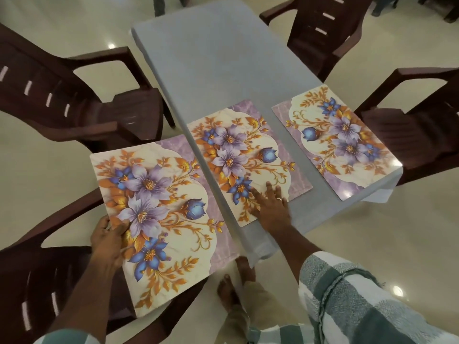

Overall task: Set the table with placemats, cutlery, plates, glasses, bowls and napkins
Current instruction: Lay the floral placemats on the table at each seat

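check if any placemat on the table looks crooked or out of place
The middle placemat under the right hand sits askew and hangs past the table's left edge; the far-right placemat lies fully on it.

Table (213, 58) with grey cloth; two floral placemats lie flat on it, middle placemat (246, 157) and right placemat (340, 142).

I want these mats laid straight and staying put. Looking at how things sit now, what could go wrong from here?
1. The middle placemat lies askew with a corner near the table edge; the right hand pressing flat on it could slide it off.
2. The right placemat sits close to the table's far corner, so a nudge might tip it over.
3. The left hand grips the held placemat by one edge only, off the table; it could sag or slip.
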Action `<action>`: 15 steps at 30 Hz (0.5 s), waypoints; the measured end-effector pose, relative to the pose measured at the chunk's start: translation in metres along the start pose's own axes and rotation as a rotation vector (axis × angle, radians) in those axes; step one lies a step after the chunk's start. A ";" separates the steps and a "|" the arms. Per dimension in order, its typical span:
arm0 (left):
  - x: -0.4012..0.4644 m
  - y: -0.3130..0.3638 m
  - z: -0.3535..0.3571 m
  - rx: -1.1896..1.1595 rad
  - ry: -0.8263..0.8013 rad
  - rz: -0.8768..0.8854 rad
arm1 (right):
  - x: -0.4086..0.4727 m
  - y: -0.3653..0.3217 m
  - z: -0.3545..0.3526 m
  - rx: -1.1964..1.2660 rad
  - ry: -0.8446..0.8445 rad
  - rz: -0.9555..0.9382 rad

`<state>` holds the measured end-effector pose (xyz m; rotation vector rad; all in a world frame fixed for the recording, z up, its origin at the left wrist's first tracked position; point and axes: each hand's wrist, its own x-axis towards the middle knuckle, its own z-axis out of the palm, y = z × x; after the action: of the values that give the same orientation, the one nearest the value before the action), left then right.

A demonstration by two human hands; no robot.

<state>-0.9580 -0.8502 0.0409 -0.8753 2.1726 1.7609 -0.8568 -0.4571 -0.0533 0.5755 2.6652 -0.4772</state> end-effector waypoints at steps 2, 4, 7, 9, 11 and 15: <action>0.000 0.000 -0.001 -0.003 -0.004 -0.013 | 0.000 0.000 -0.002 -0.007 -0.011 0.003; -0.002 0.002 0.000 -0.003 -0.011 -0.016 | -0.001 -0.002 -0.005 -0.014 -0.022 0.003; -0.007 0.003 0.003 -0.035 -0.025 -0.010 | -0.001 -0.003 -0.007 -0.014 -0.028 -0.005; -0.009 0.003 0.005 -0.034 -0.031 -0.007 | -0.001 -0.002 -0.007 -0.019 -0.036 -0.009; -0.009 0.002 0.005 -0.048 -0.038 -0.017 | -0.001 -0.002 -0.007 -0.036 -0.027 -0.020; -0.012 0.000 0.008 -0.063 -0.044 -0.039 | 0.008 -0.011 -0.016 -0.012 0.137 -0.096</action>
<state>-0.9497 -0.8391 0.0446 -0.8785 2.0694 1.8210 -0.8725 -0.4577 -0.0402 0.4947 2.8344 -0.4640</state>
